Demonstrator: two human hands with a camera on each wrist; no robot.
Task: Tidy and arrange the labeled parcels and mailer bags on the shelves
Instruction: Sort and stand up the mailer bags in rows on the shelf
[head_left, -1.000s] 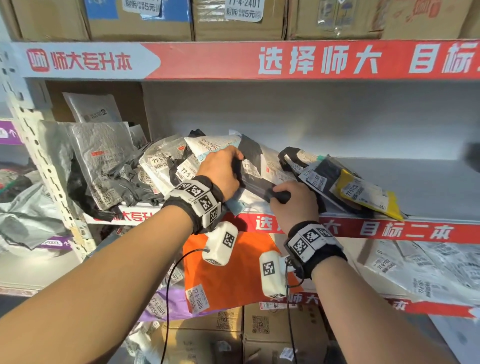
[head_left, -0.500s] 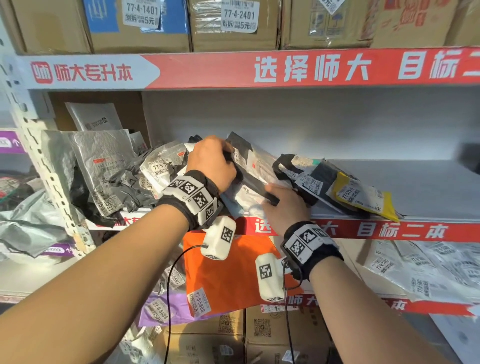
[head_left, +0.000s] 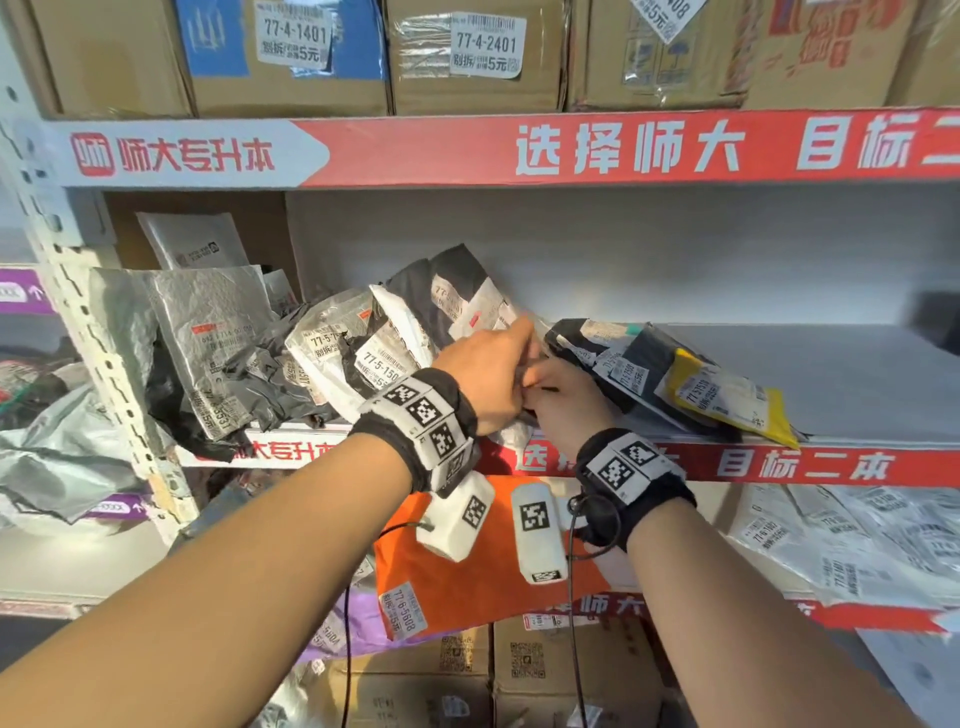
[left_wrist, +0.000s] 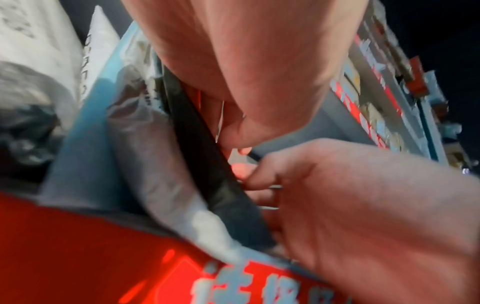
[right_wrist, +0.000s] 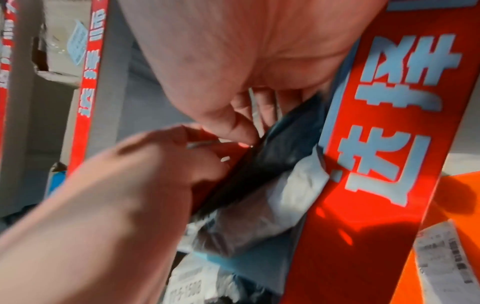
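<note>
A black mailer bag with white labels leans upright against the pile of grey and white mailers on the middle shelf. My left hand holds its right edge, fingers on the plastic. Just below, touching the left hand, my right hand pinches the same bag's lower edge. The left wrist view shows my left hand against the black bag, with the right hand below it. Seen from the right wrist, my right hand has its thumb on the black bag, fingers behind it.
To the right lie black mailers and a yellow mailer; beyond them the shelf is bare. Cardboard boxes fill the shelf above. An orange mailer and white bags sit on the shelf below. A perforated upright stands at left.
The black bag has been tipped from slanting low to upright against the pile. Both hands have come together at its right edge, the left hand shifting right.
</note>
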